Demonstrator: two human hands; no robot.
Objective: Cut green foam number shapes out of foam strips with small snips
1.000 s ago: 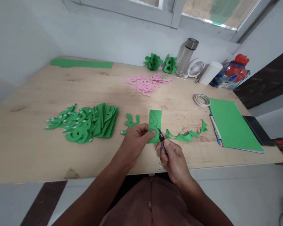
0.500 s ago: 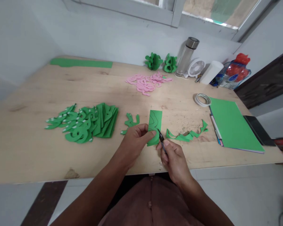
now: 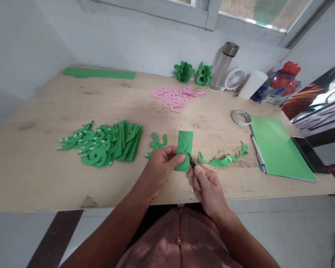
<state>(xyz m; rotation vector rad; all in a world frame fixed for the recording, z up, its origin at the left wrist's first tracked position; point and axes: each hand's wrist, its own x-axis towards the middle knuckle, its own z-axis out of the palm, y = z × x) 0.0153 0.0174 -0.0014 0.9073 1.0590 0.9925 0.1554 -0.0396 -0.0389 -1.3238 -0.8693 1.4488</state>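
My left hand (image 3: pixel 160 167) pinches the lower left edge of a small green foam rectangle (image 3: pixel 184 144) that has a curved line drawn on it. My right hand (image 3: pixel 208 184) is closed around small dark scissors (image 3: pixel 191 163), whose blades bite into the rectangle's lower right edge. Both hands hover just above the wooden table (image 3: pixel 44 175) near its front edge. A small green cut-out (image 3: pixel 156 142) lies just left of the rectangle. A wavy green offcut strip (image 3: pixel 225 159) lies to its right.
A pile of green cut-out shapes (image 3: pixel 103 143) lies at the left, pink cut-outs (image 3: pixel 175 96) at the back. Green sheets (image 3: pixel 280 147), a tape roll (image 3: pixel 241 117), a phone (image 3: pixel 309 153), a bottle (image 3: pixel 225 63), a small fan (image 3: pixel 234 79) and two green paper ornaments (image 3: pixel 194 72) occupy the right and back.
The scissors have edged slightly further into the green rectangle. The view has shifted a little; the hands stay in nearly the same place.
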